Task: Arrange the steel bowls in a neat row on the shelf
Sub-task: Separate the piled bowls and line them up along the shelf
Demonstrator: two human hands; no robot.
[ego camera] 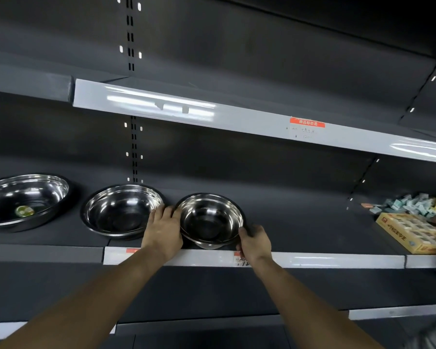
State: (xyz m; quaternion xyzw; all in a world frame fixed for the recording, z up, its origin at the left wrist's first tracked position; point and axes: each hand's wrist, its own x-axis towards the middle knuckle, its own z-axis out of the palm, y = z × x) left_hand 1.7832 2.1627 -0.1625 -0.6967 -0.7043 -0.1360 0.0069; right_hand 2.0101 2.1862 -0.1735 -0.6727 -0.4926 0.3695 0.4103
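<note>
1. Three steel bowls are sitting in a row on the dark shelf (300, 222), all open side up.
2. Small bowl (211, 220) is sitting at the right end of the row, near the shelf's front edge and tilted a bit toward the camera.
3. Mid bowl (122, 210) is lying just left of the small bowl, rims almost touching; cannot tell if they actually meet.
4. Big bowl (25, 200) is sitting well left of the small bowl, with a round green sticker (24, 211) inside on its bottom.
5. Left hand (163, 229) is gripping the small bowl's left rim, fingers curled over the edge, knuckles lying against the mid bowl's right side.
6. Right hand (254, 241) is pinching the small bowl's lower right rim, thumb on the rim, fingers tucked under.
7. So both hands are closing on the small bowl.
8. Yellow box (410, 234) is lying far right of the small bowl on the same shelf, with small pale packets (413, 204) piling behind it.
9. Red price tag (307, 123) is sticking on the upper shelf strip, above and right of the small bowl.
</note>
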